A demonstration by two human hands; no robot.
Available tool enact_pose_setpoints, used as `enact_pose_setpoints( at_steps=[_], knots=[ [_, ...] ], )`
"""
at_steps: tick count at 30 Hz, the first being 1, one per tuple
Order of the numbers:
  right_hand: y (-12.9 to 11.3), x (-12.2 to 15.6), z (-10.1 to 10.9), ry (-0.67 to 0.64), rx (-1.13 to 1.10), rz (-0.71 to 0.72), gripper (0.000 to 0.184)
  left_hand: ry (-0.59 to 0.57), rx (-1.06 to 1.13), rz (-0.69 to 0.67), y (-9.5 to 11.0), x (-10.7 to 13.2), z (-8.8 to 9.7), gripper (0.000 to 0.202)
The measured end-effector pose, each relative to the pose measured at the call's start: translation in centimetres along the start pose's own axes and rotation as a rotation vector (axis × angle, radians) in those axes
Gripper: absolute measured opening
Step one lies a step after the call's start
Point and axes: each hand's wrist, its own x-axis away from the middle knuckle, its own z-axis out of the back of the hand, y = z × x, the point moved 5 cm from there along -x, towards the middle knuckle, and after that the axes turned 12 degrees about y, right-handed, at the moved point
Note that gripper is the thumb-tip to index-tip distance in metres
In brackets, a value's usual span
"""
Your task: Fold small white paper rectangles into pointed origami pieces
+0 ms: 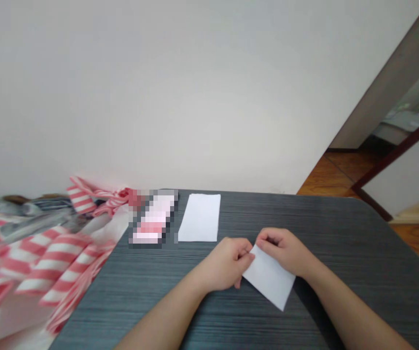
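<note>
A white sheet of paper (272, 281) is held between both hands, tilted above the dark table. My left hand (227, 263) pinches its left corner between thumb and curled fingers. On the upper edge, close to that corner, my right hand (285, 250) grips the paper with thumb and bent index finger. The fingertips of the two hands nearly meet. Whether the sheet is folded, I cannot tell. Farther back, white paper (200, 218) lies flat on the table, apart from both hands.
A pixelated flat object (154, 217) lies at the table's back left. Red-and-white striped cloth (54, 260) is heaped beside the left edge of the dark wood-grain table (140, 301). A pale wall (202, 97) stands behind; wooden floor (322, 175) shows at right.
</note>
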Motion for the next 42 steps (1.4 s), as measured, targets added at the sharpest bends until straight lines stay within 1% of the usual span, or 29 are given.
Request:
enact_pose_setpoints(
  at_steps=[6,13,20,30,36,42],
  knots=[
    [1.1,0.1,0.5,0.022,0.004,-0.057,0.021,0.022,0.109,0.054,-0.6,-0.3,0.1,0.020],
    [1.1,0.0,0.9,0.072,0.068,-0.036,0.021,0.039,0.166,0.079,-1.0,-0.5,0.1,0.022],
    [1.5,0.2,1.4,0.066,0.065,-0.021,0.023,0.082,0.246,0.107,-0.9,-0.8,0.7,0.021],
    [2.2,0.1,1.9,0.079,0.068,-0.049,0.022,0.120,0.264,0.110,-1.0,-0.9,1.1,0.020],
    [2.4,0.0,2.2,0.096,0.094,-0.057,0.027,0.135,0.276,0.119,-1.1,-1.1,1.2,0.019],
    [2.7,0.1,2.4,0.091,0.048,-0.077,0.027,0.180,0.283,0.093,-1.2,-1.2,1.6,0.018]
  ],
)
